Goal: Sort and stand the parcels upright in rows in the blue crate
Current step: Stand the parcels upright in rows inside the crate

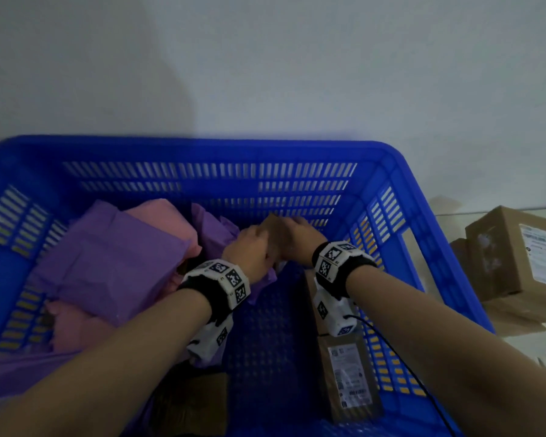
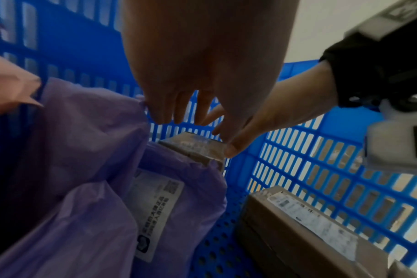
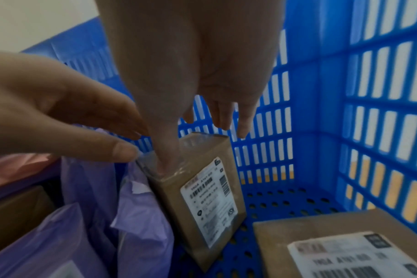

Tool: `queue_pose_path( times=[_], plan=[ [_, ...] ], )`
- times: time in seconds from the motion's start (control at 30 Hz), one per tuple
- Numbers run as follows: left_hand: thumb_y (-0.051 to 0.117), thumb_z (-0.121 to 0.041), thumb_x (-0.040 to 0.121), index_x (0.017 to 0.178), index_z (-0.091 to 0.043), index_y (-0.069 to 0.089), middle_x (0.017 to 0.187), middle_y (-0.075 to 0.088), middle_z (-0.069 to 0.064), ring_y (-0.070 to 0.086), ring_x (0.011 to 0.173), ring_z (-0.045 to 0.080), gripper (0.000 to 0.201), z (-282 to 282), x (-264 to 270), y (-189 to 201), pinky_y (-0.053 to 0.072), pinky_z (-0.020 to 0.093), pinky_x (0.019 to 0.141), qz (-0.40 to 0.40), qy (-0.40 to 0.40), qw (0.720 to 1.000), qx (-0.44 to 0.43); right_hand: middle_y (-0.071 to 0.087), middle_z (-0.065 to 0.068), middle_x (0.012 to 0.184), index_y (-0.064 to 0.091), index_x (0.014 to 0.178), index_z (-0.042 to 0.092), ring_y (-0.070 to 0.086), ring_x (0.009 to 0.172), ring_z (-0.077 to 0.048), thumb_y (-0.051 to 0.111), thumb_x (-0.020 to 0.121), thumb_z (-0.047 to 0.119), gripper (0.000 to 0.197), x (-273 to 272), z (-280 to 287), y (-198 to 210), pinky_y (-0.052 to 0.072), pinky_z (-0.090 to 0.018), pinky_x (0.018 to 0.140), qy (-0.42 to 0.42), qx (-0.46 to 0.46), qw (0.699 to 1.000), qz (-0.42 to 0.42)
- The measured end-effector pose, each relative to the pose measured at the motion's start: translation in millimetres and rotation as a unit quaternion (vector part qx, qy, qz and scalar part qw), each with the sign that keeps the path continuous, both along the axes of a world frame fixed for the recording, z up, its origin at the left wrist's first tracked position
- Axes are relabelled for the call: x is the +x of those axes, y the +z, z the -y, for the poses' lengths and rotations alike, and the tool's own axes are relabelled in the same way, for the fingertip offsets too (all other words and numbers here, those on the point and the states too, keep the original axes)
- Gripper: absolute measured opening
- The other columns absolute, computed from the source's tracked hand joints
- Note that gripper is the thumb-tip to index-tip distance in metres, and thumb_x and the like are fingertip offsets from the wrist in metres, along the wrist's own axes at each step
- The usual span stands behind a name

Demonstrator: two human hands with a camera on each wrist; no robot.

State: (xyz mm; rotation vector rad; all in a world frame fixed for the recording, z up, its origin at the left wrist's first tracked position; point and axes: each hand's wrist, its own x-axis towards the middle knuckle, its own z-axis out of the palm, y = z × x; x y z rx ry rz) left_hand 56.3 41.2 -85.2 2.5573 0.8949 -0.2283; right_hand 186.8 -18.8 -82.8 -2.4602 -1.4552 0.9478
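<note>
A small brown box with a white label stands upright near the far wall of the blue crate, leaning on purple mailers. My right hand holds its top, thumb on the taped top face and fingers down behind the far edge. My left hand is beside it with fingers relaxed, its thumb tip touching the box's top left corner. Purple and pink mailers fill the crate's left half.
A second labelled brown box lies flat along the crate's right wall, near me. Bare perforated floor shows between it and the mailers. More cardboard boxes sit outside the crate on the right. A pale wall rises behind.
</note>
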Motion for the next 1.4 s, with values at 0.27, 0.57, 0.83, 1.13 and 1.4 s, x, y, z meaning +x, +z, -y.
queue_pose_path(
  times=[0.27, 0.57, 0.83, 1.13, 1.4],
  plan=[
    [0.062, -0.059, 0.075, 0.136, -0.01, 0.032, 0.14, 0.039, 0.019, 0.042, 0.127, 0.033, 0.085, -1.4, 15.1, -25.6, 0.039, 0.041, 0.101, -0.061, 0.056, 0.996, 0.021, 0.034, -0.012, 0.148, 0.022, 0.148, 0.02, 0.033, 0.136, -0.03, 0.077, 0.073, 0.034, 0.094, 8.1, -6.7, -12.2, 0.032, -0.036, 0.112, 0.001, -0.003, 0.999, -0.041],
    [0.061, -0.058, 0.077, 0.148, -0.006, 0.015, 0.135, 0.042, 0.017, 0.045, 0.124, 0.032, 0.099, 2.2, 21.3, -26.8, 0.04, 0.038, 0.099, -0.031, 0.082, 0.996, 0.015, 0.048, -0.012, 0.139, 0.037, 0.141, 0.011, 0.047, 0.127, -0.027, 0.062, 0.088, 0.014, 0.058, 14.6, 8.2, 9.6, 0.037, -0.029, 0.101, -0.018, 0.015, 0.996, -0.089],
    [0.07, -0.041, 0.078, 0.145, -0.012, 0.022, 0.138, 0.037, 0.016, 0.048, 0.121, 0.034, 0.088, -0.9, 16.5, 22.4, 0.041, 0.032, 0.094, 0.145, 0.162, 0.962, -0.166, 0.052, -0.014, 0.133, 0.039, 0.137, 0.005, 0.053, 0.119, -0.028, 0.071, 0.081, 0.012, 0.066, 30.1, 25.1, 48.4, 0.044, -0.032, 0.097, -0.096, 0.076, 0.989, -0.077],
    [0.073, -0.03, 0.079, 0.13, -0.012, 0.051, 0.124, 0.056, 0.008, 0.058, 0.109, 0.022, 0.059, -12.1, -8.9, 68.9, 0.052, 0.035, 0.09, 0.281, 0.218, 0.894, -0.273, 0.056, -0.014, 0.131, 0.043, 0.139, 0.011, 0.057, 0.117, -0.025, 0.068, 0.085, 0.018, 0.06, 20.5, 47.9, 85.6, 0.049, -0.03, 0.087, -0.165, 0.165, 0.951, -0.201],
    [0.069, -0.02, 0.083, 0.121, -0.014, 0.054, 0.121, 0.061, 0.016, 0.061, 0.11, 0.028, 0.041, -14.5, -27.4, 87.4, 0.054, 0.046, 0.092, 0.381, 0.305, 0.77, -0.411, 0.048, -0.008, 0.138, 0.043, 0.139, 0.014, 0.051, 0.122, -0.028, 0.07, 0.081, 0.04, 0.069, 15.2, 66.5, 82.7, 0.05, -0.042, 0.085, -0.292, 0.168, 0.907, -0.254]
  ],
)
